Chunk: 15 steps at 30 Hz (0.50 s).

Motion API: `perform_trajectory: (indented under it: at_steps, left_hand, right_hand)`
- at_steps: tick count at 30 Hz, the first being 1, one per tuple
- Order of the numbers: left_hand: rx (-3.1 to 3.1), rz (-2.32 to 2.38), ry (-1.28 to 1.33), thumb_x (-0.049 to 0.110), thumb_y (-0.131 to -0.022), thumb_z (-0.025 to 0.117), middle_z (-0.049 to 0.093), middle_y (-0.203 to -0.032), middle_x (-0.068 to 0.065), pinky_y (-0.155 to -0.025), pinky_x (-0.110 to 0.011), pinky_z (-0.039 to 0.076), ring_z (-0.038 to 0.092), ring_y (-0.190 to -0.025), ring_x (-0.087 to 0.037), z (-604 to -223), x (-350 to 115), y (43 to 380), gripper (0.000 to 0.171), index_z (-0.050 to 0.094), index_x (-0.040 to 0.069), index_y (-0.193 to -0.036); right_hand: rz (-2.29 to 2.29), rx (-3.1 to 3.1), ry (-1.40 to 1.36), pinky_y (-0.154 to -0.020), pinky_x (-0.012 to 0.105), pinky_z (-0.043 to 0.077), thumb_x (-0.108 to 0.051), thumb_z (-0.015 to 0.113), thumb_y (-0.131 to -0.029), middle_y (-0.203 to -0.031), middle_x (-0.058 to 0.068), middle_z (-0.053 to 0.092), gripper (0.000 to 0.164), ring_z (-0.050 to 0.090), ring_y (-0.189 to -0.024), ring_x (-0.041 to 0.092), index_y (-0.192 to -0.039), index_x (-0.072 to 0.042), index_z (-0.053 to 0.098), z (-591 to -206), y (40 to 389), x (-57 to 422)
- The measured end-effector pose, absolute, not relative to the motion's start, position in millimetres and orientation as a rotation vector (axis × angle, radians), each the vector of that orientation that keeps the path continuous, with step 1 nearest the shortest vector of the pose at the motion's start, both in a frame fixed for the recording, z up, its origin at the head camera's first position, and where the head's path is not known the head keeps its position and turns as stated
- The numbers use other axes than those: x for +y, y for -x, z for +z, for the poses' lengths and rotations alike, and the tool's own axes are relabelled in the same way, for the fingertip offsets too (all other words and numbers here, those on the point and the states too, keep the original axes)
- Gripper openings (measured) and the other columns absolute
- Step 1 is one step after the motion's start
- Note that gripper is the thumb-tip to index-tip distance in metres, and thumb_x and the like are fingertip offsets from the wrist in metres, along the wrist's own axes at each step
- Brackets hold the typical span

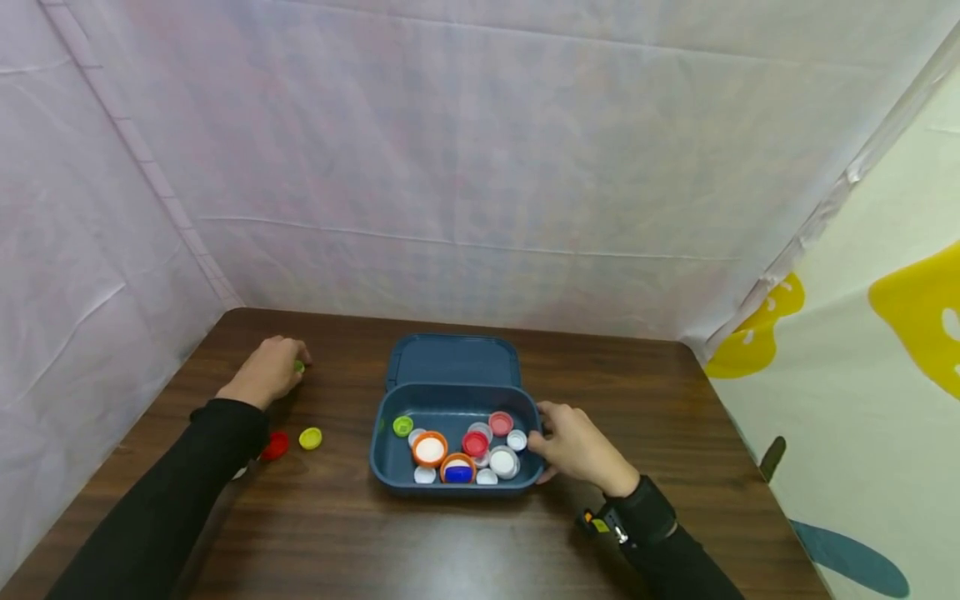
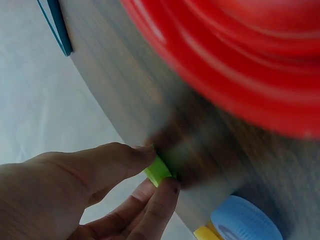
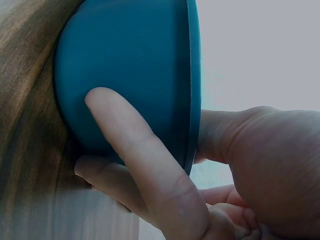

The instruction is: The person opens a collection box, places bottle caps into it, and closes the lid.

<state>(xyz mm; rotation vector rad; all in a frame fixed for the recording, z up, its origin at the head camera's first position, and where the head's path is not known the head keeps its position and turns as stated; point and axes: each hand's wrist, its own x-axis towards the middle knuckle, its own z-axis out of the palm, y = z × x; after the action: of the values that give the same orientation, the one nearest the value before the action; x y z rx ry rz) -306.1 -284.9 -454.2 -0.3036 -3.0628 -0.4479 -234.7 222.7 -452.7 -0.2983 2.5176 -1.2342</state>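
Note:
At the table's far left, my left hand (image 1: 272,372) pinches a green bottle cap (image 2: 158,171) between thumb and fingertips. A large red cap (image 2: 260,55) looms close in the left wrist view, with a blue cap (image 2: 246,220) and a bit of a yellow one (image 2: 206,233) below. My right hand (image 1: 577,443) grips the right wall of a dark blue box (image 1: 381,479), its thumb over the rim and fingers along the outside. Inside the box lie several caps, among them a green cap (image 1: 402,426), an orange-and-white cap (image 1: 430,449) and a red cap (image 1: 475,443).
The box's lid (image 1: 453,360) lies behind it on the brown wooden table (image 1: 315,533). Beside my left forearm are a yellow cap (image 1: 310,438) and a red cap (image 1: 276,446). White cloth (image 1: 450,150) hangs along the table's back and left edges.

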Motion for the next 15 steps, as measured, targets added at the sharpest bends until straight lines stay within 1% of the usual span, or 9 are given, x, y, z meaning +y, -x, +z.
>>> perform_trajectory:
  at_steps: [4,7,13,15]
  left_hand:
    - [-3.058,-0.462,0.301,-0.008,-0.099,0.079,0.076,-0.118,-0.036,-0.092,-0.063,0.063,0.071,-0.114,-0.057,-454,-285,306,0.017,0.079,-0.010,-0.116]
    - [-3.057,-0.465,0.305,-0.007,-0.100,0.079,0.076,-0.119,-0.037,-0.093,-0.064,0.064,0.071,-0.115,-0.058,-453,-284,305,0.018,0.079,-0.010,-0.117]
    - [-3.065,-0.502,0.320,-0.004,-0.103,0.080,0.074,-0.124,-0.037,-0.099,-0.067,0.062,0.069,-0.120,-0.059,-444,-274,304,0.020,0.079,-0.009,-0.123]
    - [-3.063,-0.507,0.337,-0.002,-0.104,0.080,0.072,-0.125,-0.038,-0.098,-0.065,0.062,0.069,-0.119,-0.058,-441,-267,303,0.022,0.079,-0.008,-0.124]
  right_hand:
    - [-1.240,2.514,0.292,-0.061,0.044,0.071,-0.004,0.073,-0.107,-0.130,0.036,0.081,0.059,0.086,-0.075,0.026,-0.161,0.014,0.055,-453,236,222]
    - [-1.239,2.514,0.297,-0.060,0.043,0.070,-0.003,0.074,-0.107,-0.128,0.035,0.081,0.060,0.086,-0.074,0.026,-0.161,0.014,0.055,-454,236,221]
    - [-1.230,2.517,0.314,-0.060,0.042,0.070,-0.004,0.073,-0.107,-0.127,0.034,0.082,0.058,0.086,-0.073,0.025,-0.160,0.014,0.056,-452,237,223]
    - [-1.236,2.518,0.321,-0.060,0.043,0.070,-0.004,0.073,-0.107,-0.126,0.034,0.082,0.057,0.086,-0.072,0.026,-0.159,0.013,0.056,-451,237,223]
